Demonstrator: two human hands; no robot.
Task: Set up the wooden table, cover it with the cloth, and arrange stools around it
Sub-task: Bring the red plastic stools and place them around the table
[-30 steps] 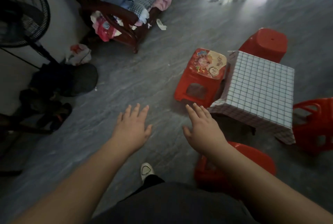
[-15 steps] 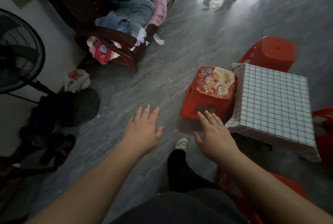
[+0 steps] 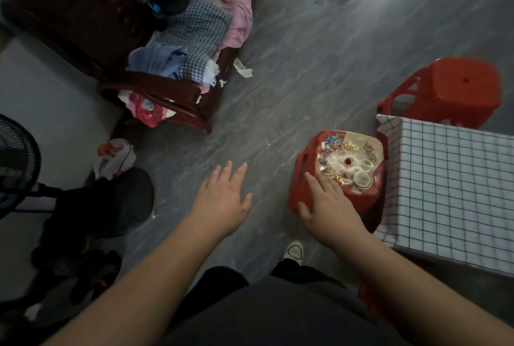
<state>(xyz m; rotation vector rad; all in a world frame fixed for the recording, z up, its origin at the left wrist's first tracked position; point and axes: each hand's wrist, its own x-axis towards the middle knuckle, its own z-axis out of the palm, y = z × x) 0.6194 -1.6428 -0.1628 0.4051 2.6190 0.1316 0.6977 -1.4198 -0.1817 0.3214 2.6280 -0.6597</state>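
Right hand (image 3: 328, 204), fingers straight and holding nothing, now overlaps the near edge of the decorated red stool (image 3: 340, 170) just beside the cloth-covered table (image 3: 450, 190); a second ago it hovered short of it; left hand (image 3: 222, 195) spread, empty, over the floor; plain stool (image 3: 456, 90) beyond the table; arranging looks nearly finished.

Low table (image 3: 459, 190) at my right, draped in white cloth (image 3: 389, 179) with dark grid. Red stool with flowered seat (image 3: 342, 167) just beside its left edge, upright. Plain red stool (image 3: 456, 90) behind the far edge.
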